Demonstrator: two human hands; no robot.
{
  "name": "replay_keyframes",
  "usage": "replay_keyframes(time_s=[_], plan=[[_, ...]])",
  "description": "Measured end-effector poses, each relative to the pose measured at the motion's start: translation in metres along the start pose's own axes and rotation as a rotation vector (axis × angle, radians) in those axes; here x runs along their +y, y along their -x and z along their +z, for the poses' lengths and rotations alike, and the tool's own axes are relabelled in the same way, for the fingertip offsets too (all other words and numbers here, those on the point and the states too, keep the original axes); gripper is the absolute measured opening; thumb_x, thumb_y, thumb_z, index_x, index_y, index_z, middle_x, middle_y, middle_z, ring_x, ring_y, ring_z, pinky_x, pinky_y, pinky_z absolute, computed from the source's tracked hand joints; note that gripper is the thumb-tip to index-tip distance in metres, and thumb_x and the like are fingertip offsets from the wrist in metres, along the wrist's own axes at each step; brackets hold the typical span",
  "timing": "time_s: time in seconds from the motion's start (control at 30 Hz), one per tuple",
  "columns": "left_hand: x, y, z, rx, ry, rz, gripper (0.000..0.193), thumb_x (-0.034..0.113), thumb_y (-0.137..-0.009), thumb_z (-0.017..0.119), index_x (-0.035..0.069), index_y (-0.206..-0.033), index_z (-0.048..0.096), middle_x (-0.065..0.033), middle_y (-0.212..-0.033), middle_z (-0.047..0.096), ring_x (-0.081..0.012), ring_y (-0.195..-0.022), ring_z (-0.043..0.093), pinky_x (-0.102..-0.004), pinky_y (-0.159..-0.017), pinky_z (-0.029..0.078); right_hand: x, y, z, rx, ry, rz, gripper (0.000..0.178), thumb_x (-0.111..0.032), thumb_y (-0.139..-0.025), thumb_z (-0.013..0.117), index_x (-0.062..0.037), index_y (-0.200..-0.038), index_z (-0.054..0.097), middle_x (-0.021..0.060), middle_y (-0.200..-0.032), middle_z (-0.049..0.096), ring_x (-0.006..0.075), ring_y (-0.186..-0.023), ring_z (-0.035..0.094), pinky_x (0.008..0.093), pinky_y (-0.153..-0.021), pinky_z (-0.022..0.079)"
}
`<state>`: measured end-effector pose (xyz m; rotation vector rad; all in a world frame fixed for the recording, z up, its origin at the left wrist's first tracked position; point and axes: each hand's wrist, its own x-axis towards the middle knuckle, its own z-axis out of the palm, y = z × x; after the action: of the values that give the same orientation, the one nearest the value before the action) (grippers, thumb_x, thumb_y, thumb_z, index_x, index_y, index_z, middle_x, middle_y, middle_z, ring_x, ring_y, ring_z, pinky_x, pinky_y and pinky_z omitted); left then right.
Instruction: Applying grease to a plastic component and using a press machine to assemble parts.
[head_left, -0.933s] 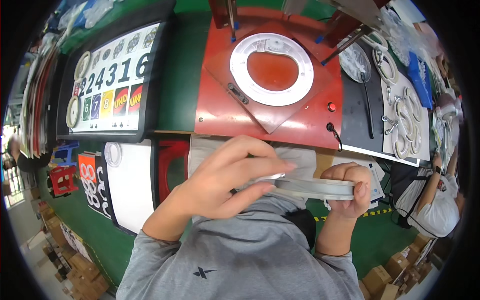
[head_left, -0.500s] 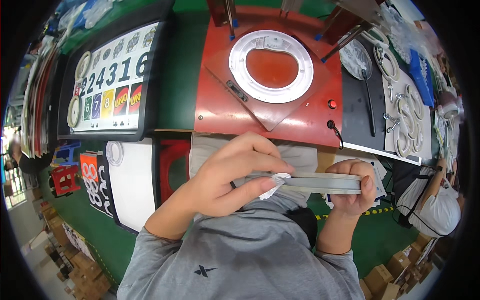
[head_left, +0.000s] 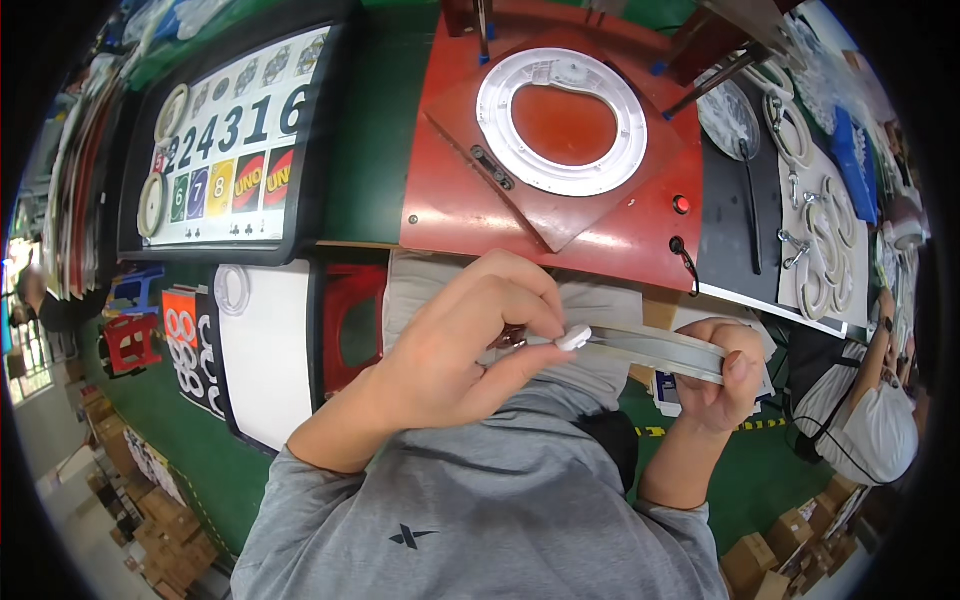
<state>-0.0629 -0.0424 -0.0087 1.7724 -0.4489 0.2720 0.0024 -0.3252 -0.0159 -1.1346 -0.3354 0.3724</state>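
My right hand grips the right end of a pale ring-shaped part, which I see nearly edge-on, with a grey groove between two rims. The thumb and fingers of my left hand pinch a small crumpled white wad at the ring's left end. Whether the wad touches the rim, I cannot tell. Both hands are above my lap, in front of a red work plate. On that plate lies a white ring-shaped housing with a round opening.
A red button and a black cable are at the plate's right. Beyond are a round dish and several pale rings. A black-framed card board stands left. Another person sits at the right.
The ring has tilted, its left end now higher than its right. The white wad looks more bunched up between my left fingers and has moved slightly right and up.
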Motion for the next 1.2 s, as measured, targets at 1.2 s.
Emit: replay_keyframes(time_s=[1.2], plan=[[-0.008, 0.002, 0.008, 0.031, -0.011, -0.123, 0.006, 0.004, -0.100, 0.064, -0.002, -0.099, 0.065, -0.0119, -0.091, 0.063, -0.0210, -0.079, 0.062, -0.0305, -0.070, 0.049, 0.009, 0.000, -0.005, -0.118, 0.087, -0.036, 0.053, -0.033, -0.100, 0.068, -0.0108, -0.058, 0.046, -0.0002, -0.048, 0.044, 0.0106, -0.039, 0.036, 0.0291, -0.042, 0.027]])
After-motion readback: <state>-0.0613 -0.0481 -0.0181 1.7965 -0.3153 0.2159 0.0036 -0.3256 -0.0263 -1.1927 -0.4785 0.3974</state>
